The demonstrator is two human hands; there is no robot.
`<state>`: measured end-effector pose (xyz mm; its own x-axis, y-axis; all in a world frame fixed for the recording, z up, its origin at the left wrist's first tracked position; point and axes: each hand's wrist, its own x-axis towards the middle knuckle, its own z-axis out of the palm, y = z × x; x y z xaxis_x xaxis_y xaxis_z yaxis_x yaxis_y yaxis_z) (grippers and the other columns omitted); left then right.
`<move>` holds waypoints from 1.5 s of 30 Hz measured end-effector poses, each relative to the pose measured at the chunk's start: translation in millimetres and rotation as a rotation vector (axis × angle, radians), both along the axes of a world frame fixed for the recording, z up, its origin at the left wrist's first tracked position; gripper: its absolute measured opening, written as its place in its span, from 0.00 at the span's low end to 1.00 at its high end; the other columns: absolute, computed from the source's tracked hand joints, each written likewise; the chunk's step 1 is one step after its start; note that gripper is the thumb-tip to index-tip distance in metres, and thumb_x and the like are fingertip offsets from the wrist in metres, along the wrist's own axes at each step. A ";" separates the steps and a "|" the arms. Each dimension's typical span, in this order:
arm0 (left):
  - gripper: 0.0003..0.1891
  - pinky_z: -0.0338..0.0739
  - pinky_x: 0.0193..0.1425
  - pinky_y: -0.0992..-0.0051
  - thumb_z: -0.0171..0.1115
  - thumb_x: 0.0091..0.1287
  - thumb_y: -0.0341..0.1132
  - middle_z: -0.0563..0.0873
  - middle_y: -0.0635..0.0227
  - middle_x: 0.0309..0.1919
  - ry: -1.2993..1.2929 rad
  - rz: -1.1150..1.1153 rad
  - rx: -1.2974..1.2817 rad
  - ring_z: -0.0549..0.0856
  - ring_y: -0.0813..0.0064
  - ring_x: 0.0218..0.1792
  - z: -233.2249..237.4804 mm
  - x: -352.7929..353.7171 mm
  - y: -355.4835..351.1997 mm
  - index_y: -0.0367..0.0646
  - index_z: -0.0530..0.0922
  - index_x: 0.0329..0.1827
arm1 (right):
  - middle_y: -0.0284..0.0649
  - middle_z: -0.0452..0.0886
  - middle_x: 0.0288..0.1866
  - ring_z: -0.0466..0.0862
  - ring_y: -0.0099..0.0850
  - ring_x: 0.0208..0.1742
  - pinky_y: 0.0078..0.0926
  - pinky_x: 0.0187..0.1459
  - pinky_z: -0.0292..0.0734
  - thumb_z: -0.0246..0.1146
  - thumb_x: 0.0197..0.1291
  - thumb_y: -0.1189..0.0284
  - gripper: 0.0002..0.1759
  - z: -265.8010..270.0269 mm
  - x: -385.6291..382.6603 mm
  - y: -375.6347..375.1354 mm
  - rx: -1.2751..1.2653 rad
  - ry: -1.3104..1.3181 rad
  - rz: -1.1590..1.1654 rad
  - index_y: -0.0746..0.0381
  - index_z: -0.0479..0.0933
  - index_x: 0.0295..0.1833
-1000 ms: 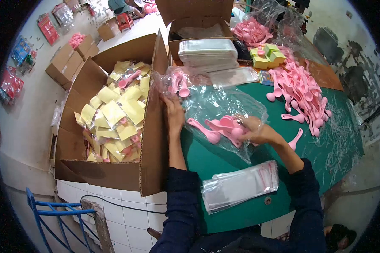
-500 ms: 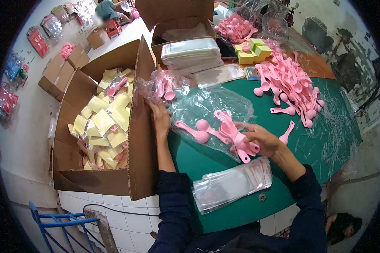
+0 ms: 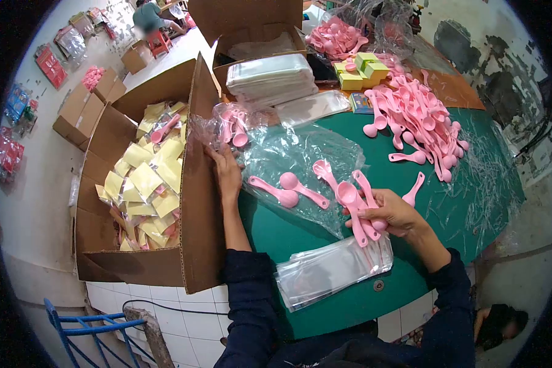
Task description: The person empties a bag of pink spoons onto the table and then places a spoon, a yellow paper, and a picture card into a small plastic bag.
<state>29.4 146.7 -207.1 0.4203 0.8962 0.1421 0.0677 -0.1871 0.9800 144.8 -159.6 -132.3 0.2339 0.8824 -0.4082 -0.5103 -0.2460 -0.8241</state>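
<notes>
Several pink spoons (image 3: 349,195) are gripped in my right hand (image 3: 389,213), fanned out above the green table. My left hand (image 3: 228,170) rests against the cardboard box's flap (image 3: 203,184), beside a clear plastic bag (image 3: 300,147), its fingers apart and partly behind the plastic. Two loose pink spoons (image 3: 276,192) lie on that bag, between my hands. Below my right hand, a stack of clear flat packets (image 3: 325,273) lies near the table edge. Left of the flap, the open box (image 3: 129,264) holds many small bags with yellow cards (image 3: 146,179).
A big pile of pink spoons (image 3: 414,116) covers the table's back right. Behind the bag are stacked clear sleeves (image 3: 270,76), yellow card blocks (image 3: 365,70) and another open box (image 3: 257,43). A person (image 3: 150,17) sits far back; a blue metal frame (image 3: 92,328) stands lower left.
My right hand has moved slightly right and down with its spoons, which are now more spread out. The whole view has shifted a little. My left hand stays at the flap.
</notes>
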 end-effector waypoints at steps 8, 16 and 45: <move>0.38 0.78 0.36 0.71 0.39 0.69 0.54 0.66 0.46 0.59 -0.011 0.001 0.027 0.78 0.62 0.49 3.7 -0.1 -1.9 0.39 0.33 0.70 | 0.45 0.78 0.43 0.82 0.33 0.42 0.24 0.44 0.79 0.64 0.50 0.80 0.25 3.6 7.8 -17.3 -0.091 -0.087 -0.083 0.72 0.66 0.54; 0.38 0.79 0.36 0.71 0.39 0.69 0.53 0.66 0.46 0.60 -0.001 -0.012 0.008 0.78 0.61 0.49 1.9 -0.2 0.6 0.40 0.33 0.70 | 0.40 0.79 0.40 0.81 0.25 0.37 0.20 0.39 0.78 0.67 0.46 0.79 0.25 -4.6 17.7 -29.1 -0.125 -0.240 -0.178 0.72 0.68 0.51; 0.38 0.70 0.52 0.69 0.39 0.69 0.52 0.63 0.46 0.62 -0.021 -0.041 -0.043 0.73 0.57 0.53 0.6 -3.2 1.4 0.39 0.34 0.70 | 0.55 0.72 0.46 0.74 0.48 0.45 0.34 0.45 0.72 0.60 0.49 0.76 0.25 -44.8 3.6 64.3 0.017 -1.867 0.031 0.71 0.67 0.54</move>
<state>26.3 148.1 -206.4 0.4542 0.8838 0.1127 0.0400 -0.1466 0.9884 148.4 -95.3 -177.1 0.2974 0.8952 0.3318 0.9437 -0.2229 -0.2444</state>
